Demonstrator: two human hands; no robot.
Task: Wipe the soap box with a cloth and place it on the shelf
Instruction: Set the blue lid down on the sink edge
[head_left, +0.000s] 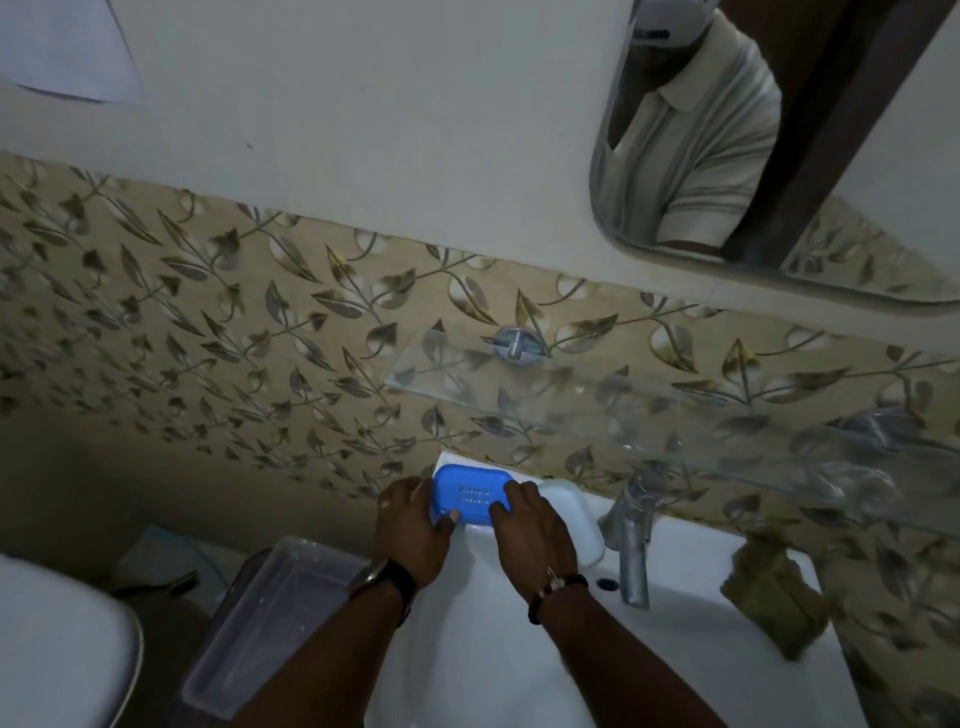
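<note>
Furthest left we see a clear plastic tub (270, 618) standing beside the basin. Next comes our left hand (413, 530), its grip closed on the left end of the blue soap box (470, 496), thumb on the near edge. The box sits at the back left corner of the white sink (691, 649), against the tiled wall. Our right hand (535, 530) grips the right end in the same way, so both hands hold it. We judge the box light and rigid, probably slick if wet (the slotted top offers little purchase), so the short ends are the sensible hold. Just right lies a white piece (574, 512), perhaps its lid, then the tap (634, 540). The cloth (774, 587) rests well apart on the sink's right rim, untouched. Above hangs the glass shelf (597, 415).
</note>
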